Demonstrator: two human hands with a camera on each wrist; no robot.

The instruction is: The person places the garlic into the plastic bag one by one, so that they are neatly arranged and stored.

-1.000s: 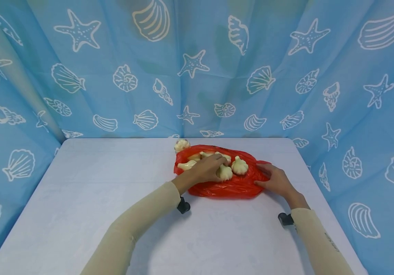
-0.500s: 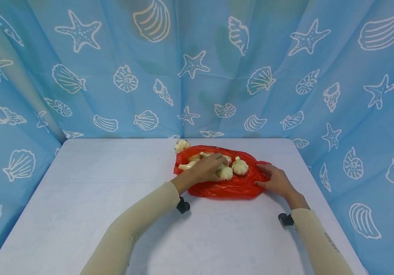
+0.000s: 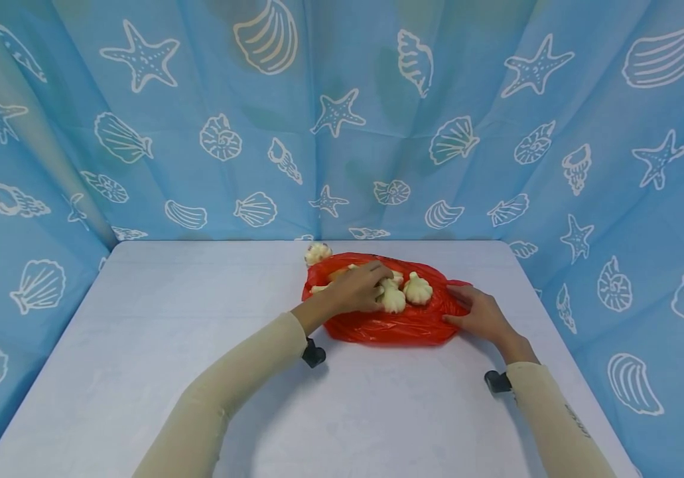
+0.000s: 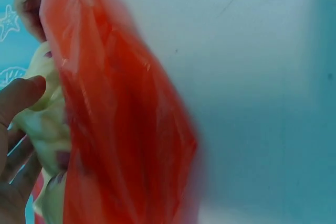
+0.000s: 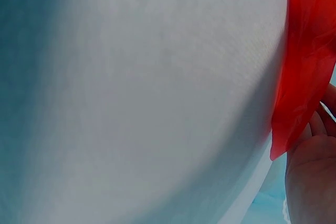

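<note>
A red plastic bag [image 3: 401, 332] lies at the back of the table with several garlic bulbs on and in it. My left hand [image 3: 356, 291] reaches over the bag, its fingers and thumb loosely spread beside a garlic bulb [image 3: 393, 299]. In the left wrist view the thumb touches a pale bulb [image 4: 44, 124], and the fingers lie behind it. Another garlic bulb [image 3: 418, 289] sits just to the right. My right hand [image 3: 485, 317] holds the bag's right end between thumb and fingers; its fingertips are partly hidden by red plastic [image 5: 307, 51] in the right wrist view.
A single garlic bulb [image 3: 318, 253] rests at the bag's back left corner. The table [image 3: 156, 345] has a white cover. Blue curtains [image 3: 294, 119] with shell and starfish prints stand behind it and at both sides.
My left hand has shifted slightly left and back from the front garlic bulb, which stays where it was. The right hand has kept its place on the bag.
</note>
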